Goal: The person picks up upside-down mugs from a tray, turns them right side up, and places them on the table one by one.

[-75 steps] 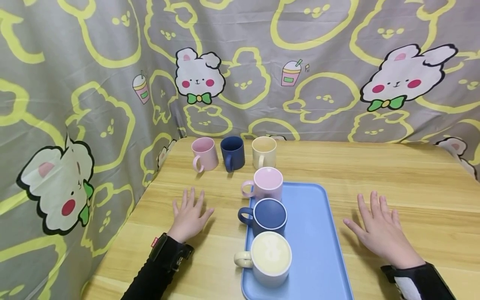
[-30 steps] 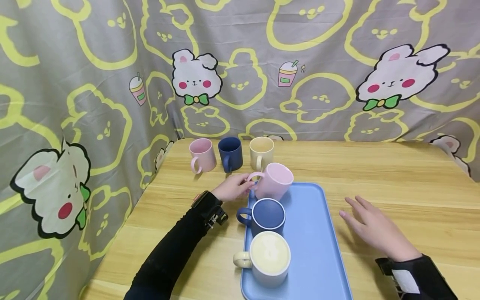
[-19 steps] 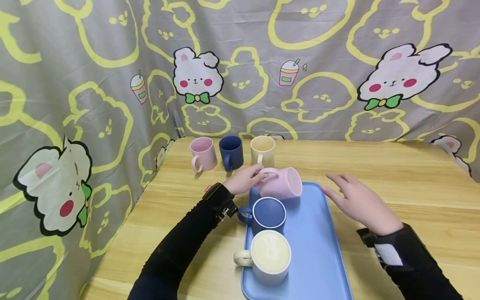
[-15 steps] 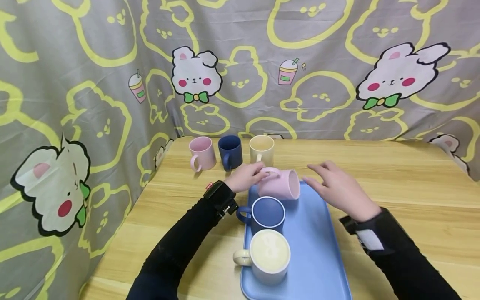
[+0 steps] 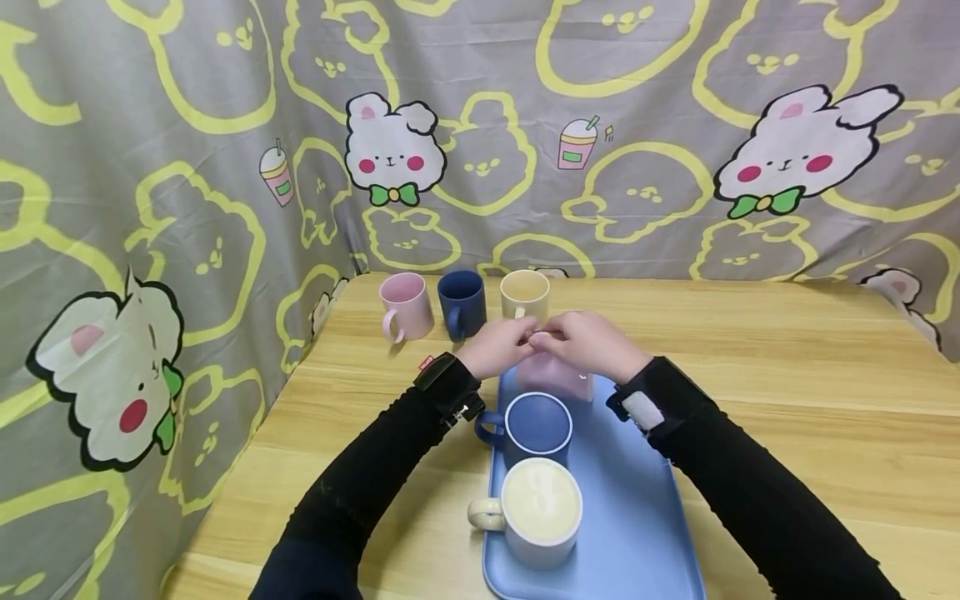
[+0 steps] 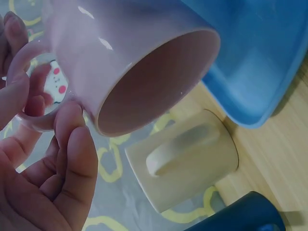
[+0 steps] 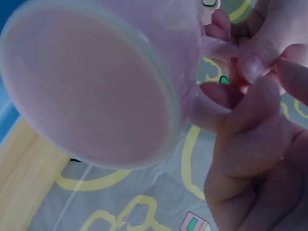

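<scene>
The worktop [image 5: 810,375], a curtain [image 5: 645,187] behind its far edge, spreads past my right hand [image 5: 596,343] — that and my left hand [image 5: 497,346] pinch the pink mug's [image 5: 551,382] handle [image 7: 207,113], tipped beneath them over the tray [image 5: 630,508].

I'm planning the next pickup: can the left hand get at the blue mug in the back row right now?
Probably not yet: the left hand is busy holding the tipped pink mug by its handle. Once freed, likely yes: nothing blocks the back-row blue mug.

Head view facing forward and down, close wrist views sharing held pink mug [image 6: 126,50]
</scene>
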The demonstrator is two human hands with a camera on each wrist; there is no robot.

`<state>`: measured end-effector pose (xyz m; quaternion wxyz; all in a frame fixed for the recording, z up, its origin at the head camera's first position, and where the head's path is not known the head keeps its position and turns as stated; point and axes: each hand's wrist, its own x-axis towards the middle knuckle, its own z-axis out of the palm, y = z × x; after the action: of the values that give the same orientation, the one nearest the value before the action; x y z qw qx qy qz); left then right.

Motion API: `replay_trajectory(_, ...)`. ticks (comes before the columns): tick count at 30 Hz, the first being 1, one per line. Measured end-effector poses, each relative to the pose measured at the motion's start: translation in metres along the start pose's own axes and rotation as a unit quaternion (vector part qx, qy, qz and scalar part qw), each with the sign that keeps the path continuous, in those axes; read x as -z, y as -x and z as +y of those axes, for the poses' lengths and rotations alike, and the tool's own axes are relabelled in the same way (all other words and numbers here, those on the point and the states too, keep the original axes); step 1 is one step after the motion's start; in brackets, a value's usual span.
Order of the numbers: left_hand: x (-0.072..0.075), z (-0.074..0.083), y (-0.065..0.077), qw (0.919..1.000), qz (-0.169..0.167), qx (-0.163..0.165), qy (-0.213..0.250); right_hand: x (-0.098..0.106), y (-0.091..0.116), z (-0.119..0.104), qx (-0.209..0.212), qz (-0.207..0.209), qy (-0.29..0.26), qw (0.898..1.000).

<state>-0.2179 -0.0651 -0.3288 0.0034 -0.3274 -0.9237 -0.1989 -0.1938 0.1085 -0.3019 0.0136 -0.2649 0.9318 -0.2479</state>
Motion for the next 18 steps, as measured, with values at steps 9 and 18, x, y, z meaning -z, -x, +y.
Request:
replay_trajectory(9,0.003,0.007,0.003,0.9995,0.009,-0.02,-0.024,-0.002,-0.006,0.005,-0.037,-0.004,-0.011,0.999)
replay_trajectory(18,0.005,0.017,0.003,0.9993,-0.005,-0.029,-0.022,-0.006,-0.004,0.011,-0.114,-0.01,-0.049,0.992)
